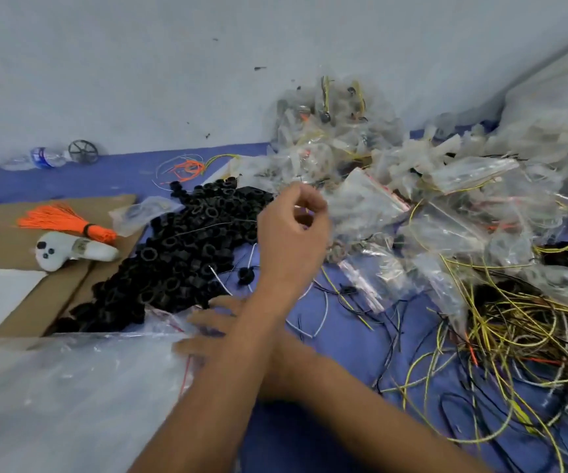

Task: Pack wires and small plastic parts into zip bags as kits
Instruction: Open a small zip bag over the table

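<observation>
My arms are crossed. My left hand [294, 227] hovers over the blue table between a heap of black plastic rings [180, 254] and a pile of filled zip bags [378, 172]. Its fingers are curled toward the thumb, and I see nothing between them. My right hand [207, 331], blurred, reaches under the left forearm with fingers stretched out. It touches a stack of empty clear zip bags with red seals [81, 387] at the lower left. A tangle of yellow, black and white wires [514, 336] lies to the right.
A tied bundle of orange wires [67, 221] and a white plastic part [71, 250] lie on cardboard [19, 240] at the left. A water bottle [42, 157] and a black wheel [83, 151] stand by the wall. Loose wires [323, 312] lie scattered on the blue table [309, 438].
</observation>
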{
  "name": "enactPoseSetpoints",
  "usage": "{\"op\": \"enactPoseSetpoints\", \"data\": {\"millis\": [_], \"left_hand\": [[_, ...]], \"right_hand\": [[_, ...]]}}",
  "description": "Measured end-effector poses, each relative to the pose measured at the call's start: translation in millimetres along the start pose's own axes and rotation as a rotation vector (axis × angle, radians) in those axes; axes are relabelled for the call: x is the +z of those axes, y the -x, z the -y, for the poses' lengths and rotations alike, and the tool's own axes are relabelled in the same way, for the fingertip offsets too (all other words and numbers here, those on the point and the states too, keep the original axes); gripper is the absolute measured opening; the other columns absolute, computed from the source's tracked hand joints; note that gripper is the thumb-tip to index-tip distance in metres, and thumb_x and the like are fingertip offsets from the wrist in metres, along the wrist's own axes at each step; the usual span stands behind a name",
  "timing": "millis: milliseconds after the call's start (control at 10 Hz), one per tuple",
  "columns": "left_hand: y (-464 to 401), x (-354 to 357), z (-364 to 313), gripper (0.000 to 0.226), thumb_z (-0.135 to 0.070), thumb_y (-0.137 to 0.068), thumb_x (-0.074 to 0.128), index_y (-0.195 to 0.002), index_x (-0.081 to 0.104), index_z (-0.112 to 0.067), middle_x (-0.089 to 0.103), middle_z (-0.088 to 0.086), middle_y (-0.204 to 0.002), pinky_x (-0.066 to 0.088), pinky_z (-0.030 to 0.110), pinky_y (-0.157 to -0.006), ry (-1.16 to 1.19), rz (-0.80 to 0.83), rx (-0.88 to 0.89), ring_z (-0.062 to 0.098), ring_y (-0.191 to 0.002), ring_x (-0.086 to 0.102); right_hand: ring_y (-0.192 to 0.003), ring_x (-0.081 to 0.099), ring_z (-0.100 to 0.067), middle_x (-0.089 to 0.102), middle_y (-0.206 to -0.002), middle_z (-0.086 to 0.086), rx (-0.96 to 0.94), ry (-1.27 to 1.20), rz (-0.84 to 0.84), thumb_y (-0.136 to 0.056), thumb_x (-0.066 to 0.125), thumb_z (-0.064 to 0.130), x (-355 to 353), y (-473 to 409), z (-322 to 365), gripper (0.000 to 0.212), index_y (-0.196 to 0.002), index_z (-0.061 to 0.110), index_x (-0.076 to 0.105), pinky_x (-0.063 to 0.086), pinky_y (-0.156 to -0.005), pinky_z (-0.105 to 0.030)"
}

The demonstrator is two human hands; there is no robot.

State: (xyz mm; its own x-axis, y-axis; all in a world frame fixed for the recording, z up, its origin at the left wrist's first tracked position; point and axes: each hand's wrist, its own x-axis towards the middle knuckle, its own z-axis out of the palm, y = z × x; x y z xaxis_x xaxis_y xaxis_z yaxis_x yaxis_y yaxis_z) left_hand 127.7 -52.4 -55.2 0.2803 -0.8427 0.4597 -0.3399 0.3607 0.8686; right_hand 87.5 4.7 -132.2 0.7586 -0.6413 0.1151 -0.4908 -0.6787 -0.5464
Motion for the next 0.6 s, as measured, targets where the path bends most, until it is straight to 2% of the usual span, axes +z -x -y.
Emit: {"op": "enactPoseSetpoints", "data": {"millis": [100, 200, 300, 400, 500, 600], "left_hand": [[3, -53, 29, 0.018, 0.001, -0.077, 0.059, -0.075, 0.062, -0.017, 0.063, -0.006, -0.067, 0.044, 0.022, -0.055, -0.047, -0.121, 0.005, 0.01, -0.056, 0.055], [1, -82, 47, 0.013, -0.005, -0.076, 0.058, -0.073, 0.061, -0.017, 0.064, 0.0, -0.069, 0.048, 0.032, -0.057, -0.058, -0.216, -0.055, 0.025, -0.061, 0.058], [5, -90, 59, 0.01, -0.006, -0.076, 0.057, -0.074, 0.061, -0.014, 0.065, 0.004, -0.072, 0.051, 0.037, -0.063, -0.089, -0.215, -0.078, 0.031, -0.066, 0.06], [13, -90, 71, 0.011, -0.005, -0.075, 0.057, -0.075, 0.062, -0.015, 0.063, -0.004, -0.068, 0.045, 0.027, -0.06, -0.152, -0.181, -0.097, 0.017, -0.059, 0.056], [21, -88, 79, 0.016, -0.002, -0.077, 0.06, -0.075, 0.061, -0.018, 0.063, -0.007, -0.067, 0.045, 0.023, -0.06, -0.227, -0.156, -0.082, 0.011, -0.059, 0.057], [34, -90, 86, 0.013, -0.01, -0.083, 0.061, -0.08, 0.061, -0.023, 0.065, -0.009, -0.074, 0.047, 0.022, -0.061, -0.291, -0.085, -0.037, 0.012, -0.066, 0.061]], "right_hand": [[-0.118, 0.049, -0.032, 0.069, -0.109, -0.013, -0.173, 0.164, -0.095, -0.089, 0.062, 0.032, 16, -19, -1, 0.03, -0.099, 0.006, 0.074, 0.033, -0.105, -0.051], [-0.117, 0.046, -0.023, 0.07, -0.109, 0.003, -0.202, 0.189, -0.16, -0.092, 0.065, 0.036, 16, -26, 1, 0.021, -0.098, 0.02, 0.078, 0.034, -0.09, -0.042], [-0.104, 0.053, -0.028, 0.07, -0.104, -0.002, -0.171, 0.071, -0.229, -0.088, 0.07, 0.015, 14, -24, -9, 0.012, -0.097, 0.014, 0.078, 0.042, -0.086, -0.044], [-0.094, 0.057, -0.029, 0.069, -0.102, -0.006, -0.073, -0.112, -0.417, -0.08, 0.066, -0.005, 11, -24, -14, 0.021, -0.092, 0.008, 0.077, 0.047, -0.084, -0.044], [-0.095, 0.065, -0.02, 0.067, -0.101, -0.003, -0.013, -0.325, -0.531, -0.081, 0.062, -0.013, 7, -24, -20, 0.024, -0.086, 0.007, 0.074, 0.053, -0.079, -0.036], [-0.085, 0.068, -0.012, 0.069, -0.095, 0.003, 0.12, -0.477, -0.582, -0.077, 0.065, -0.013, 0, -24, -25, 0.035, -0.088, 0.019, 0.075, 0.051, -0.072, -0.025]]}}
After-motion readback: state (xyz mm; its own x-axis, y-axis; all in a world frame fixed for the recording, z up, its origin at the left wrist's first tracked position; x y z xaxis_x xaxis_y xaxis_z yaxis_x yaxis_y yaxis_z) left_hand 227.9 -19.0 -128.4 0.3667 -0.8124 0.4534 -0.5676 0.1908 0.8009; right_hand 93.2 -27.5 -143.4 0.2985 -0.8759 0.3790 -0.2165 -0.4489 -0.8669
